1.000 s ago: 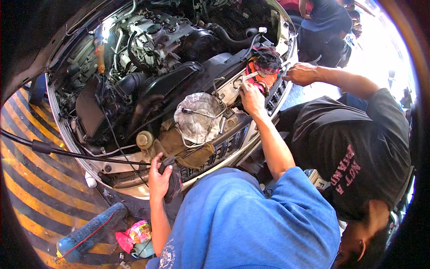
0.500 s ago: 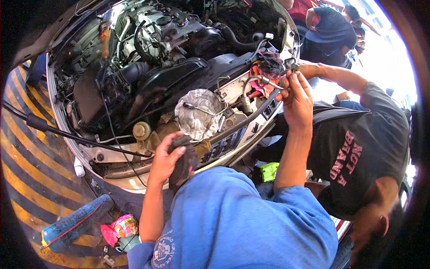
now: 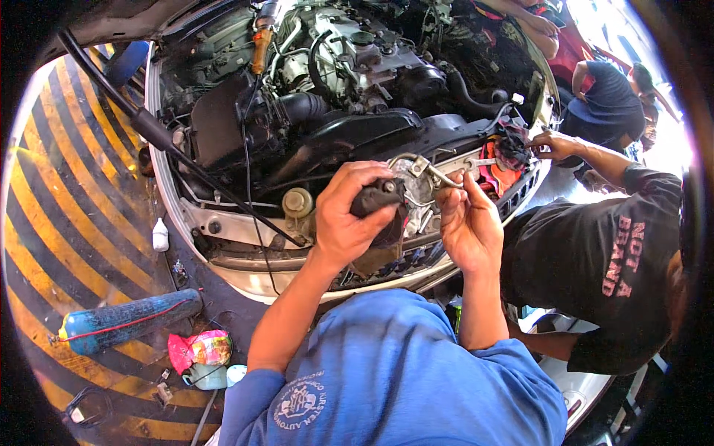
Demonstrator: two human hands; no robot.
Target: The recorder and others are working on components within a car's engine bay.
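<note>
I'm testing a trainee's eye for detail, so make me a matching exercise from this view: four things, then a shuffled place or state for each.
Things:
1. Dark rag
2. Bent metal pipe
3. Blue gas cylinder
4. Engine

Places or states:
A. Lying on the striped floor
B. Held by the right hand
C. In the open engine bay
D. Gripped in the left hand

Pairs: 1-D, 2-B, 3-A, 4-C

Silvery round piece [image 3: 413, 189], partly hidden behind the 2 hands [image 3: 345, 217]
</note>
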